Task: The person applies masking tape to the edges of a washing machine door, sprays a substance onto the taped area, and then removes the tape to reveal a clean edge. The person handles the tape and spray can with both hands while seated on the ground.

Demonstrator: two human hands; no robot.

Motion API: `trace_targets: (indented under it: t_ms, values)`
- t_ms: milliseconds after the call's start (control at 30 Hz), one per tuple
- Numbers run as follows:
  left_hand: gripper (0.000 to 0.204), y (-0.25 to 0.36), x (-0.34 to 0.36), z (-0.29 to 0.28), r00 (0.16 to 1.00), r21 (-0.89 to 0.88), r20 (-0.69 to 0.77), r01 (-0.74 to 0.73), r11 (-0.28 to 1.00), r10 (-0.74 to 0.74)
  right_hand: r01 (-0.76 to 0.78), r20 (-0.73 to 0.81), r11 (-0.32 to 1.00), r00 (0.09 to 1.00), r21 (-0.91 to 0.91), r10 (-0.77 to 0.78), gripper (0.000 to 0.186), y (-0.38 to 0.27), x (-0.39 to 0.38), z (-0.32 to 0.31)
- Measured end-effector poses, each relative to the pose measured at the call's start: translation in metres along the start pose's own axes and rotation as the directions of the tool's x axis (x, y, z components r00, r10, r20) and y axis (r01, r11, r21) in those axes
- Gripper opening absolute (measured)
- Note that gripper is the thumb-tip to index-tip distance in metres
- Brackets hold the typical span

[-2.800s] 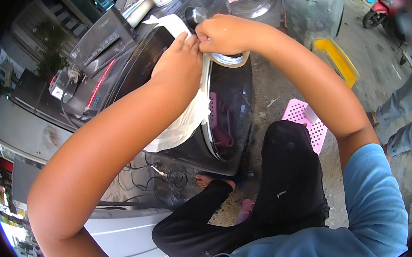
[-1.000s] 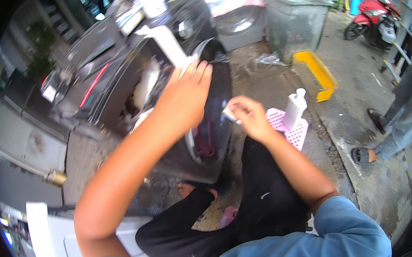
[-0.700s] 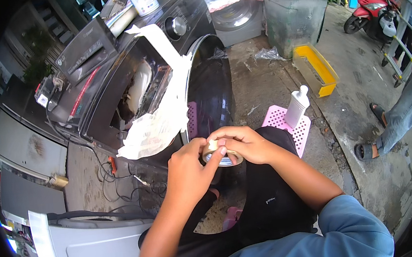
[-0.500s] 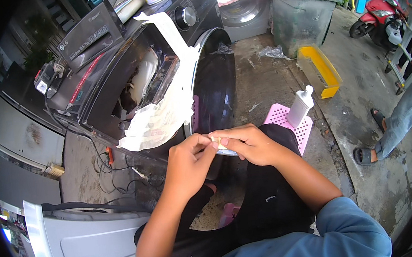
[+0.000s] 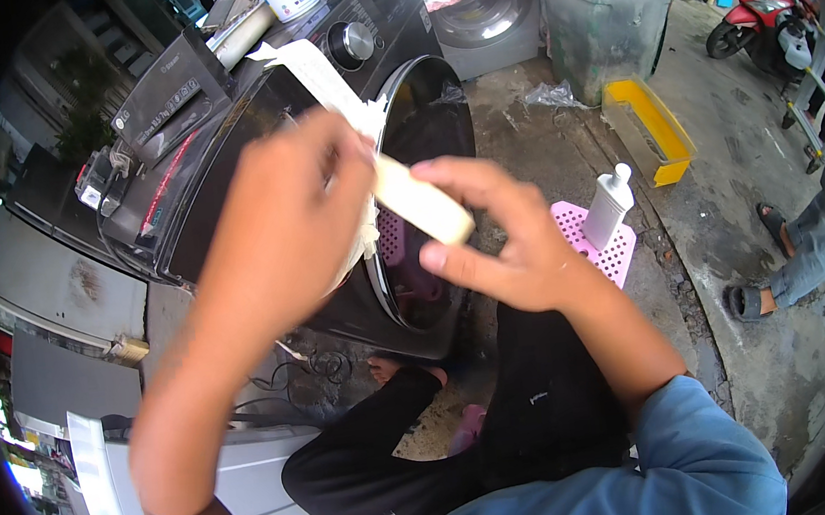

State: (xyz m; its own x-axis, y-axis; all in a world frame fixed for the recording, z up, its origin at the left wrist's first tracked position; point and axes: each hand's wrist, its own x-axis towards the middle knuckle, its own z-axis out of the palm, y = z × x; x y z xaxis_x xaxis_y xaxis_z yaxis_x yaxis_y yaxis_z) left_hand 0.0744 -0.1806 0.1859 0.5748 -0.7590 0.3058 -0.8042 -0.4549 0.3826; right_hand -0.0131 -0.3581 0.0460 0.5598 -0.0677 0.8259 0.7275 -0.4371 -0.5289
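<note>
My right hand (image 5: 510,232) grips a cream roll of masking tape (image 5: 424,201) between thumb and fingers, in front of a black front-loading washing machine (image 5: 225,197). Smeared by motion, my left hand (image 5: 310,193) has its fingers curled at the tape's upper left end. Pale masking strips (image 5: 313,72) run down the machine's front beside its round dark door (image 5: 427,105), which stands swung out. My left hand and forearm hide much of the masked front and the hole seen there earlier.
A white bottle (image 5: 608,207) stands on a pink perforated stool (image 5: 623,255) at right. Beyond lie a yellow bin (image 5: 656,131) and a grey-green wheeled bin (image 5: 599,22). A sandalled person (image 5: 815,255) stands far right. Cables (image 5: 314,368) lie on the floor; a white panel (image 5: 254,475) is near left.
Both hands have risen from the door's lower edge, and my left hand has swung up and left. The tape roll now shows between them. The view has shifted slightly.
</note>
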Motion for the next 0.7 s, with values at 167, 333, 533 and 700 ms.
trace_targets:
  t_ms: [167,333,533,700]
  values:
    - [0.026,-0.006,0.054,-0.035,0.980,0.235,-0.170,-0.065,0.970,0.106,0.204,-0.178,0.964,0.956,-0.171,-0.234,0.038,0.020,0.059,-0.015]
    - [0.030,-0.015,0.107,-0.065,0.860,0.446,-0.324,-0.228,0.865,0.394,-0.047,-0.170,0.994,0.985,-0.104,0.028,0.039,0.049,0.094,-0.029]
    - [0.025,-0.042,0.158,-0.085,0.935,0.359,-0.348,0.060,0.932,0.074,-0.094,-0.191,0.986,0.979,-0.135,0.067,0.034,0.090,0.066,-0.031]
    - [0.026,-0.078,0.176,-0.073,0.978,0.388,-0.182,0.164,0.907,-0.099,-0.076,-0.126,0.966,0.991,-0.248,0.046,0.032,0.110,0.058,-0.039]
